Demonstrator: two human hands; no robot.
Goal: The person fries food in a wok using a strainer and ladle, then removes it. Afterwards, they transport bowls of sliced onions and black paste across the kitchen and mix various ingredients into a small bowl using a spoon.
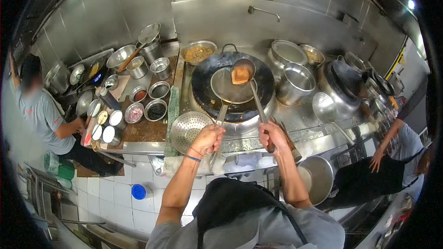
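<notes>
My left hand (207, 139) is closed around the handle of a round mesh strainer (228, 93), which is over the black wok (203, 90) on the burner. In my right hand (272, 136) is the long handle of a ladle (249, 64). The ladle's bowl is above the far side of the strainer. A square, golden-brown piece of food (240, 75) lies at the bowl; whether it also touches the strainer I cannot tell. Just left of my left hand rests a perforated skimmer (189, 129).
Bowls of seasonings (156, 109) stand on the left counter beside a squeeze bottle (108, 97). A tall metal pot (296, 83) and another skimmer (324, 106) are right of the wok. One person (41, 106) works at left; another (392, 166) stands at right.
</notes>
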